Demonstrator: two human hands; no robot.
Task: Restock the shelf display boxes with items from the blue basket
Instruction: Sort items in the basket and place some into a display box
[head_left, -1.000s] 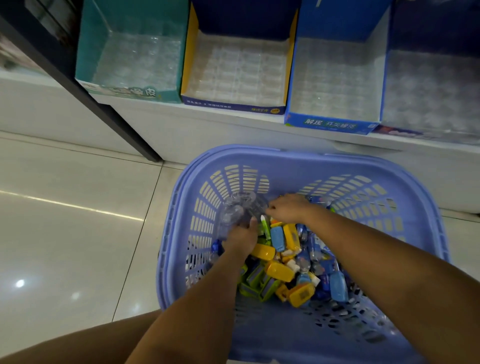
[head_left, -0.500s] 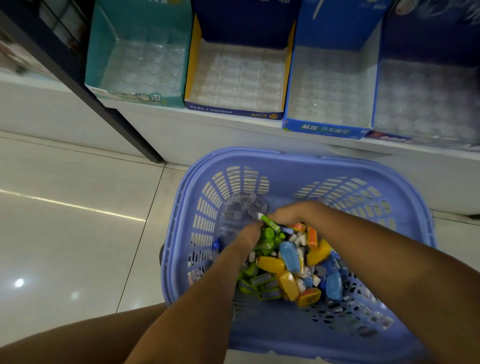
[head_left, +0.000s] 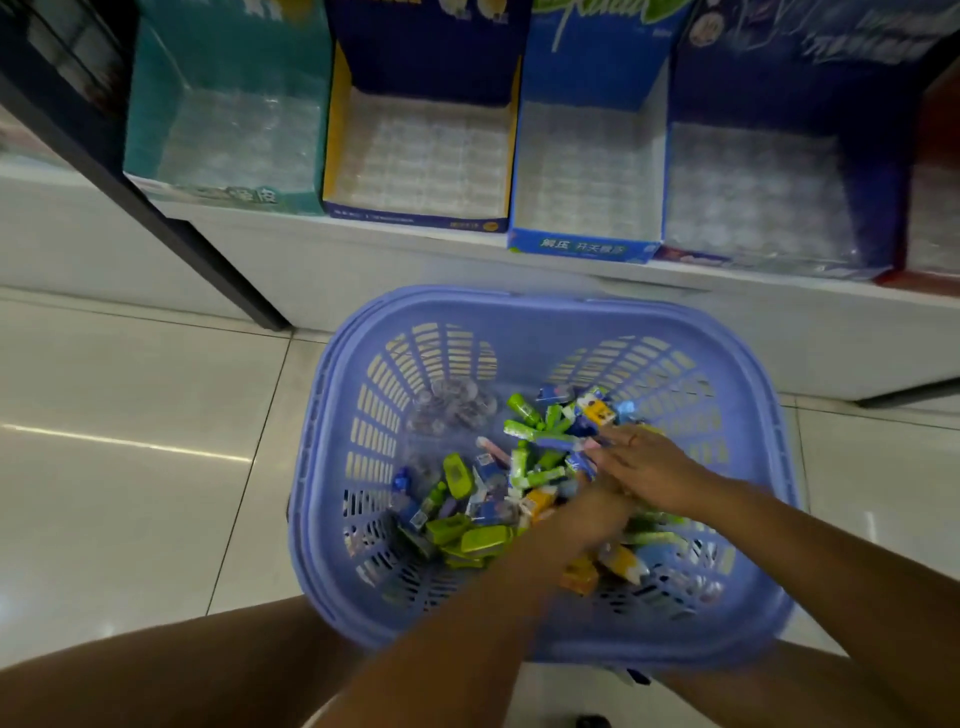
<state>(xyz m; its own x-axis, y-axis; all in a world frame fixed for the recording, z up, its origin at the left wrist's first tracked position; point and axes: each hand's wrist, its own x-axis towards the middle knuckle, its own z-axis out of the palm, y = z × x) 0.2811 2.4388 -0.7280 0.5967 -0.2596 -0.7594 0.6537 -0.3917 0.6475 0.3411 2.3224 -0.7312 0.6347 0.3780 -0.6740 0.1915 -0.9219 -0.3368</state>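
Blue basket (head_left: 519, 312) sits on floor (head_left: 130, 415) just beside shelf (head_left: 363, 249) edge under display boxes (head_left: 421, 67), tile running left; right hand (head_left: 649, 470) flat on packets (head_left: 467, 538), left hand (head_left: 592, 519) blurred, grip unclear.

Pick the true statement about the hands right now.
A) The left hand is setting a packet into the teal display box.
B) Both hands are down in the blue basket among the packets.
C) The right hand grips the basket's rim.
B: the left hand and the right hand are both inside the blue basket, on the pile of small packets, away from its rim.
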